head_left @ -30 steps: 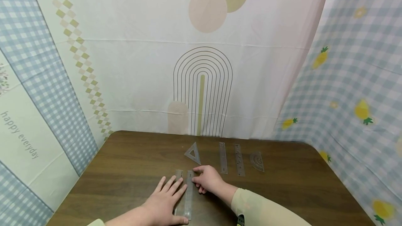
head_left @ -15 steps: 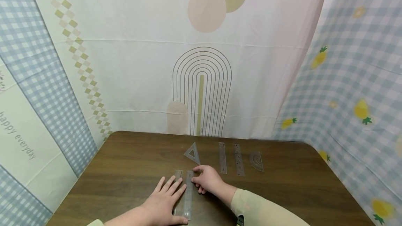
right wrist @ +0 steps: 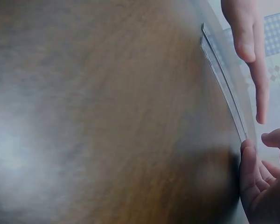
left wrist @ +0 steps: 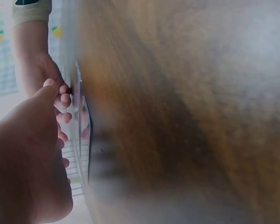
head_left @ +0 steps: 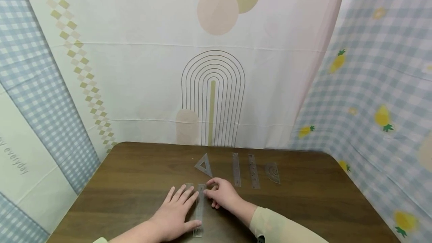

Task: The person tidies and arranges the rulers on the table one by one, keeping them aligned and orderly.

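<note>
Two clear rulers lie side by side in the head view, both running away from the person. My left hand (head_left: 173, 213), fingers spread, is over the left ruler (head_left: 189, 186) and hides most of it. Its thumb reaches across the lower part of the right ruler (head_left: 200, 209). In the right wrist view a gap shows between the left hand (right wrist: 247, 46) and the rulers. My right hand (head_left: 222, 194) is beside the far end of the right ruler, fingers loosely bent. In the right wrist view one right fingertip (right wrist: 247, 145) touches the ruler end, with the thumb and fingers apart.
Farther back on the brown wooden table (head_left: 135, 168) lie a clear set square (head_left: 208, 168), two more clear rulers, one plain (head_left: 236, 170) and one with cut-outs (head_left: 254, 171), and a protractor (head_left: 272, 172). Patterned cloth (head_left: 145, 85) hangs behind the table and at both sides.
My left hand has risen slightly, its thumb shifting away from the near end of the right ruler. The right hand stays at nearly the same place. The head view has turned slightly right.
</note>
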Available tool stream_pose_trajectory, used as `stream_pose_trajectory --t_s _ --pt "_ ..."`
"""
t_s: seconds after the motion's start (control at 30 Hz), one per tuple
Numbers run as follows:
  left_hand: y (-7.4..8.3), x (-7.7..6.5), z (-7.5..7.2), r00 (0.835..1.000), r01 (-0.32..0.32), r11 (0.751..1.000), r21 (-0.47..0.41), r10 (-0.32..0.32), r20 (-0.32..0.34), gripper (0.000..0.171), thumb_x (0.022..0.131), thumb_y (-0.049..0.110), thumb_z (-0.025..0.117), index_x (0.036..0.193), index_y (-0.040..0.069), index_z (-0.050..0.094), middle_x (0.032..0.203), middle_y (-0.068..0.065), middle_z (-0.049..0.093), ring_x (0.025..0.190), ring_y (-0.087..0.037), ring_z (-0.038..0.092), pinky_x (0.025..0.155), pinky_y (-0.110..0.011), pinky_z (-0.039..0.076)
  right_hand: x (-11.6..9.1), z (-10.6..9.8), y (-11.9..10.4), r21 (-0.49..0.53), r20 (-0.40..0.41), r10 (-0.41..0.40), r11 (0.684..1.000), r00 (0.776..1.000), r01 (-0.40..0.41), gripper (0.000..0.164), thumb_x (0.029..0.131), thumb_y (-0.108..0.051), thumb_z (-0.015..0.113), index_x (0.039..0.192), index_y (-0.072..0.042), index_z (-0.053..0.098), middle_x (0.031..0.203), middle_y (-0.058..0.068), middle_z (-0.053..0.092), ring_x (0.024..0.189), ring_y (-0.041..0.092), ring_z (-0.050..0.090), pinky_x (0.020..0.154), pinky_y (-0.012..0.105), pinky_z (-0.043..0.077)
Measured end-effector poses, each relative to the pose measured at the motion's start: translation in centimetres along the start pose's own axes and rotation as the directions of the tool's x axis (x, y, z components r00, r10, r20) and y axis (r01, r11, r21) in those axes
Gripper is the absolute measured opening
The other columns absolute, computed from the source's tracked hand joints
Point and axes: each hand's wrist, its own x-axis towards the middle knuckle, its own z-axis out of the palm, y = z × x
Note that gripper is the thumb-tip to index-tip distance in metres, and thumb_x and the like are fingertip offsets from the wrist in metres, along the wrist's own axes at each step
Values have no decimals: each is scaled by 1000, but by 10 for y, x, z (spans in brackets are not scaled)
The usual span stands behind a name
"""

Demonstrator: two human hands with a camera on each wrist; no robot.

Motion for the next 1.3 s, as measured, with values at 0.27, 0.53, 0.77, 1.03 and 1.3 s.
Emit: stream_pose_trajectory --t_s 0.27,0.53,0.77,1.03,1.3 --pt "3 4 -3 1000 2 1000 -9 -3 -26 86 92 73 42 155 14 37 160 -11 31 148 -37 21 116 -62 11 -8 -4 -1 16 -24 -41 999 999 41 31 91 -18 73 116 -2 64 77 3 68 49 15 60 43 30 52" --pt "7 12 -5 999 12 1000 -24 -13 -30 83 94 69 44 155 14 36 160 -11 30 148 -37 22 115 -63 11 -16 -12 2 -52 -56 -73 996 996 70 32 90 -23 74 116 -4 65 83 1 63 55 16 62 46 31 53" --pt "13 20 -6 996 7 1000 -31 -9 -87 80 95 65 48 154 12 39 158 -14 34 146 -39 25 114 -65 13 -24 -23 4 -122 -74 -118 987 990 109 33 91 -25 73 115 -4 66 93 2 63 65 16 63 51 30 53" --pt "17 32 -7 995 22 999 -28 -24 -95 79 96 66 45 154 12 38 157 -12 35 146 -38 26 115 -64 13 -27 -37 11 -293 -132 -195 944 972 150 31 91 -31 72 113 -9 69 98 -1 64 84 12 59 71 29 50" --pt "23 42 -11 997 37 999 -23 -39 -73 80 96 67 42 155 13 36 158 -11 34 146 -38 25 115 -63 12 -29 -49 18 -318 -168 -204 937 965 143 32 91 -32 72 113 -8 69 100 -1 63 87 14 61 74 30 52"
